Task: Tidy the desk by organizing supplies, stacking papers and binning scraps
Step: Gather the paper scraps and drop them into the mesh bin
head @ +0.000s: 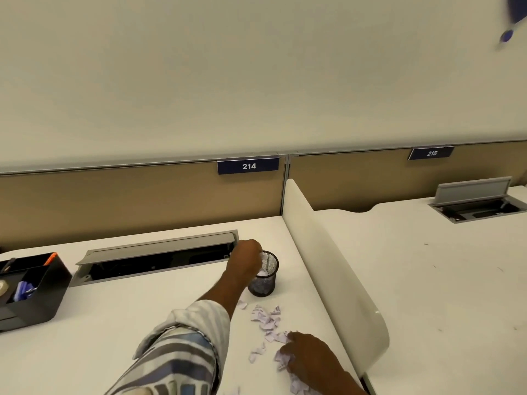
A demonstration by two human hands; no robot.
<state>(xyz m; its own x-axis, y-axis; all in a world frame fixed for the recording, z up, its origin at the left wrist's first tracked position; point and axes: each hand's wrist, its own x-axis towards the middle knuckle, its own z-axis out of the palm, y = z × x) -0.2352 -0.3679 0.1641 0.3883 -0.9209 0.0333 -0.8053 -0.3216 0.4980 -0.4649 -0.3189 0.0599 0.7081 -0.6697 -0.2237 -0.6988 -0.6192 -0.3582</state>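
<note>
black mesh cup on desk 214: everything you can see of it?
Small round black wire-mesh cup, open-topped, upright on the white desk near the side divider. Pale paper scraps show inside through the mesh. The left hand is at its rim, fingers bunched on a scrap; contact with the rim is unclear. More scraps lie on the desk just in front.

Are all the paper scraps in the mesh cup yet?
No: torn scraps lie loose on the desk between the mesh cup and the right hand.
</note>
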